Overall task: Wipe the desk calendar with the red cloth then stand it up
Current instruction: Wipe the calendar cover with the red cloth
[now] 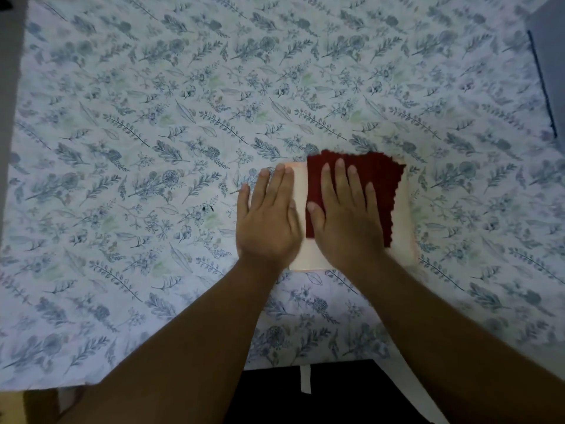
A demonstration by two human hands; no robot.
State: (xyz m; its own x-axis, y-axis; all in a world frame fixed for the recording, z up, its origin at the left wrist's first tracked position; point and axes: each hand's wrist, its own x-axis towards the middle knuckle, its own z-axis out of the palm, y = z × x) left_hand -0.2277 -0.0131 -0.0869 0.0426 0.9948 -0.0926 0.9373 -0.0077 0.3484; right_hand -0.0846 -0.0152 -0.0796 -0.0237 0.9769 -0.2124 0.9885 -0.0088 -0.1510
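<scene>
Red cloth (367,179) is lying spread over the far right part of the calendar (301,209), which is lying flat on the floral tablecloth (153,117), near the front edge and a little right of centre. The right hand (345,212) is pressing flat on the cloth, fingers extended and slightly apart, not gripping anything. The left hand (269,215) is resting flat and open across the calendar's left edge, partly on the tablecloth, seemingly bracing it. Wiping looks to be in progress; standing it up is not yet done. Since the calendar is pale and smooth on loose fabric, a hard sideways stroke could be sliding it or bunching the tablecloth if the left hand's bracing weakens. An open palm could also be letting the cloth fold or slip off the far edge. Whether the stand is folded underneath cannot be told.
</scene>
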